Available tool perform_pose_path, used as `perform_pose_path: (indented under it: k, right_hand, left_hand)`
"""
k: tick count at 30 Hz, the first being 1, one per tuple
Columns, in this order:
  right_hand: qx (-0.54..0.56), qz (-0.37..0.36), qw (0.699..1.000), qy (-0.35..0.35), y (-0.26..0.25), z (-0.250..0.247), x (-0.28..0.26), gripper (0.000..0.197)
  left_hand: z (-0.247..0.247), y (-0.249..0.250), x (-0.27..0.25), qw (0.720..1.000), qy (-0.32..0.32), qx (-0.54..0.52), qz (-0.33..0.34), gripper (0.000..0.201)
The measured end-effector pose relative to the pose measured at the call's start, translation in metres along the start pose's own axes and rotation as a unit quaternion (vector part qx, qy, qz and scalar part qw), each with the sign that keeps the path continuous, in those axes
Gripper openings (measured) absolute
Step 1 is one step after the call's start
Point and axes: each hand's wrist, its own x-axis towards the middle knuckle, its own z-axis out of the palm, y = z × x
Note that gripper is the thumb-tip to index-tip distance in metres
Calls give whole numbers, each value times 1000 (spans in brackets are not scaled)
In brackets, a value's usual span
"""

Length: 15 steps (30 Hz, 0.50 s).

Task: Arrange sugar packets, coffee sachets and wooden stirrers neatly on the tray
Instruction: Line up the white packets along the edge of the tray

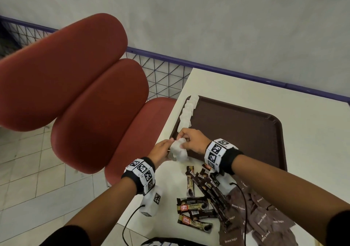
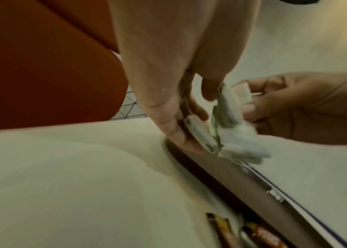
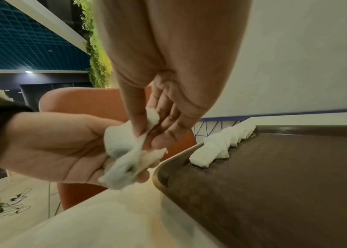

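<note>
Nearest the person, brown sugar packets (image 1: pixel 265 225) and coffee sachets (image 1: pixel 200 198) lie loose in overlapping heaps on the table (image 1: pixel 312 132), none of them yet on the tray (image 1: pixel 246 132). These items are judged to be light, thin and limp; a sachet is best pinched flat near one sealed end, where the film is stiffest, and the glossy wrapping may be expected to slip if gripped at the middle. Beyond them, at the tray's near left corner, a bunch of white packets (image 1: pixel 178 152) is held in the left hand (image 1: pixel 161 151), whose fingers are curled beneath it, while one packet is pinched at its edge between thumb and fingers of the right hand (image 1: pixel 193 139). The white packets are seen to crumple and sag, so they are judged soft and easily torn; a light pinch at a seam, one packet at a time, is advised. Farther on, a row of white packets (image 1: pixel 187 113) is laid overlapping along the tray's left rim; the remainder of the tray floor carries nothing. A thin pale stick shows between the hands, but whether it is a stirrer cannot be told.
</note>
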Motion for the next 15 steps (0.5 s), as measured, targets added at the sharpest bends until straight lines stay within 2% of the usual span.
perform_pose_path:
  k: [2,4,8,11,15]
  right_hand:
    - [2,3,999,49,6,1,3,22]
    - [25,10,997,75,10,3,5,27]
    - [94,29,987,125,17,7,6,32]
    - [157,39,971,174,21,12,6,35]
    - [189,12,971,145,26,19,3,30]
  left_hand:
    - [2,0,1,998,-11,-48,-27,35]
    - [1,-3,3,998,-18,-52,-22,39]
    - [-5,-9,6,999,-37,6,22,10]
    - [-9,-11,10,999,-24,13,40,19]
    - [-11,-11,13,998,6,-15,55,16]
